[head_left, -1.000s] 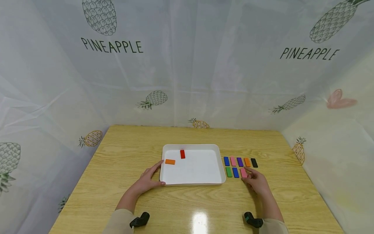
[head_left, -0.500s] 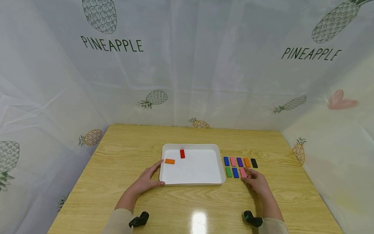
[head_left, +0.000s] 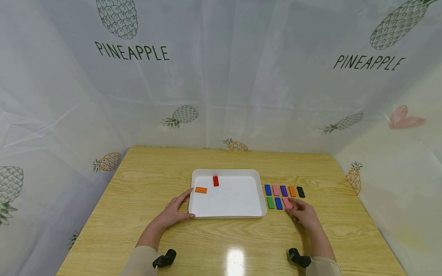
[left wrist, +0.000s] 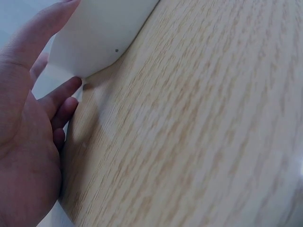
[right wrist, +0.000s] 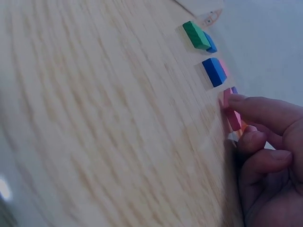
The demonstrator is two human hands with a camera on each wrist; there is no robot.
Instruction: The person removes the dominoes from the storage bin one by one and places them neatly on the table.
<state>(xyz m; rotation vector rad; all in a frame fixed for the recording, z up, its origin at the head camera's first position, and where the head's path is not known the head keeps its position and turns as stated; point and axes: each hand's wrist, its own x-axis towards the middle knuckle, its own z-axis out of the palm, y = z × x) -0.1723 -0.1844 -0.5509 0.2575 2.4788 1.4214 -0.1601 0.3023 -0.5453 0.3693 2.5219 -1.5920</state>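
Wood-grain worktop fenced on three sides by a curtain printed "PINEAPPLE"; bare wood left of and behind the white tray. Left hand flat, fingers straight against the tray's near-left corner. Right hand fingertips pinch the pink block, a small flat rectangle at the right end of the front row, just right of the blue block and green block. Tray holds a red block and orange block.
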